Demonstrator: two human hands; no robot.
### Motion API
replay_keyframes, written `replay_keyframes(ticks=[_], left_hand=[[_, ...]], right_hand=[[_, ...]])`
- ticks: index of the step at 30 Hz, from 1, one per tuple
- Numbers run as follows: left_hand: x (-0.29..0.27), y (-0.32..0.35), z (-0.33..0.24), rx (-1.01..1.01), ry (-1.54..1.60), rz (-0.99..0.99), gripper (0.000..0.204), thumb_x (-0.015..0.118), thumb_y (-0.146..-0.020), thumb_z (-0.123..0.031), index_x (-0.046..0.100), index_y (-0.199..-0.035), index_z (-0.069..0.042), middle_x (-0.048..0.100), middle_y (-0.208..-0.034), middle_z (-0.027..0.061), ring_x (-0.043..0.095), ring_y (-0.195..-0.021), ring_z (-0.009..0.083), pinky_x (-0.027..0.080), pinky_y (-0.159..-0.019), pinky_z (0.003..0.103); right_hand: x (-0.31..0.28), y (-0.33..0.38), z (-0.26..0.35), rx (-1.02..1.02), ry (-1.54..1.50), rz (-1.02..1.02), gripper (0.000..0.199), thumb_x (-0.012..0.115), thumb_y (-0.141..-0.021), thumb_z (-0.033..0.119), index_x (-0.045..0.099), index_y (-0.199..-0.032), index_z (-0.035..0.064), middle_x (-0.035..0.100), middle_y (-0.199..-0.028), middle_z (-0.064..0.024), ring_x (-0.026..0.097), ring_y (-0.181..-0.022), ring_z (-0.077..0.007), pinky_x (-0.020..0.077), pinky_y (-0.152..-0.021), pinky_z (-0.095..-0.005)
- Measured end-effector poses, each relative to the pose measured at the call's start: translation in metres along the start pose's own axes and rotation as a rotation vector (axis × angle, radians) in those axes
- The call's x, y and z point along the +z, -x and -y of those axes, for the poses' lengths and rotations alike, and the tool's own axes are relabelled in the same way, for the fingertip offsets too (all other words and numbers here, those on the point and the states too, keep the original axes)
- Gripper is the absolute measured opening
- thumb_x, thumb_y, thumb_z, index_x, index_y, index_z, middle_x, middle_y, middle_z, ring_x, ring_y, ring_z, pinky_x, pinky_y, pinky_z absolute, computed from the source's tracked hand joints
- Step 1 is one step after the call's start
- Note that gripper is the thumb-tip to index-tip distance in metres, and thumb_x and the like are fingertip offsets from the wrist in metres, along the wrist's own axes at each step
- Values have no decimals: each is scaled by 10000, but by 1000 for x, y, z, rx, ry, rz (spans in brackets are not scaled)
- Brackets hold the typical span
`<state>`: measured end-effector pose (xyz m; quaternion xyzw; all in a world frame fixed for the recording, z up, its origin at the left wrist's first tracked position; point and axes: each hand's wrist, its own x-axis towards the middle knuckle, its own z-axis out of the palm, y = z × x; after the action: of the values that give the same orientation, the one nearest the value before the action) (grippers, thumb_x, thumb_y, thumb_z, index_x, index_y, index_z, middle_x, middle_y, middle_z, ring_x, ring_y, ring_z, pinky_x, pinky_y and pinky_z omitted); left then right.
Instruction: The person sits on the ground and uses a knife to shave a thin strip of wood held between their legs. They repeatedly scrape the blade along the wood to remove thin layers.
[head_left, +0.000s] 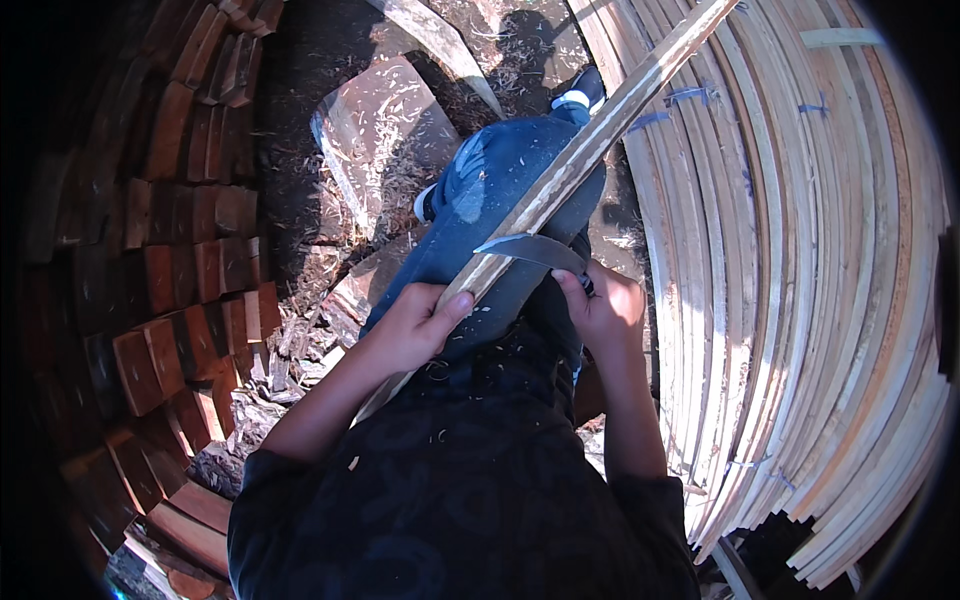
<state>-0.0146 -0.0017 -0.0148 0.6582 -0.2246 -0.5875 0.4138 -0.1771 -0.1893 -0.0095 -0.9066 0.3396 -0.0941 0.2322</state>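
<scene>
A long pale wooden slat (600, 130) runs from my lap up to the top right, lying across my blue-trousered thigh (490, 200). My left hand (410, 325) grips the slat near its lower end. My right hand (600, 305) holds the handle of a curved dark blade (525, 248), whose edge rests across the slat just above my left hand. The slat's lowest part is hidden under my left forearm.
A big stack of pale bent slats (800, 280) fills the right side, some tied with blue cord. Reddish-brown wood blocks (170, 280) are stacked in rows on the left. Shavings and chips (300, 330) litter the dark ground, with a flat board (375, 135) ahead.
</scene>
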Motion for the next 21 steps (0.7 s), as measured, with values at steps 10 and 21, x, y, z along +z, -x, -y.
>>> replay_keyframes(ticks=[10, 21], left_hand=[[-13, 0, -3, 14, 30, 75, 568, 431, -963, -457, 521, -630, -6, 457, -459, 16, 474, -425, 99, 375, -418, 278], [-24, -9, 3, -37, 87, 222, 605, 410, -955, -505, 523, -641, -1, 470, -471, 22, 489, -432, 109, 382, -426, 266]], right_hand=[[-42, -42, -111, 417, -273, -275, 579, 476, -969, 407, 346, -518, 70, 308, -492, 41, 254, -480, -73, 202, -440, -292], [8, 4, 11, 145, -355, 193, 445, 673, -822, 394, 514, -621, 30, 501, -524, -128, 539, -463, -314, 403, -433, -377]])
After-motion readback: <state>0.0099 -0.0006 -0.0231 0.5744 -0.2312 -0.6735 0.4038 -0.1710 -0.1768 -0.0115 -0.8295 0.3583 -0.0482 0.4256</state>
